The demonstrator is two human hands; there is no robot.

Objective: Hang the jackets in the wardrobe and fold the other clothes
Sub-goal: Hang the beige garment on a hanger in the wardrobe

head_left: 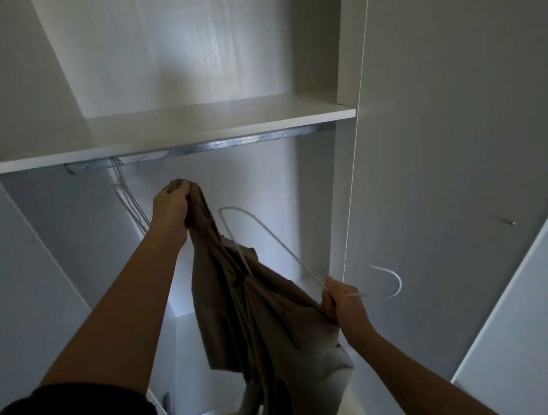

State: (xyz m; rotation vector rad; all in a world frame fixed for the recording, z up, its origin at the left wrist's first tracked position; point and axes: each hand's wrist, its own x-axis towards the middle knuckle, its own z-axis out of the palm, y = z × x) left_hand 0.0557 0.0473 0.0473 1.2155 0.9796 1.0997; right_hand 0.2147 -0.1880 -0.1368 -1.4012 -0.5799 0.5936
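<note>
Hanging step: left grip (171, 209) clenches the tan jacket (256, 319) below the rail (231, 143); right grip (341, 302) pinches a wire hanger (301, 264), which likely needs threading into the shoulders.

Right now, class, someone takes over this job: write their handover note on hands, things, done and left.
Left hand grips the brown jacket by its top.
Right hand grips the white hanger at its neck; one side runs into the jacket.
Spare hangers hang on the rail, left end.
Done: hanger partly in.
Left: seat the jacket, hook it on the rail.
</note>
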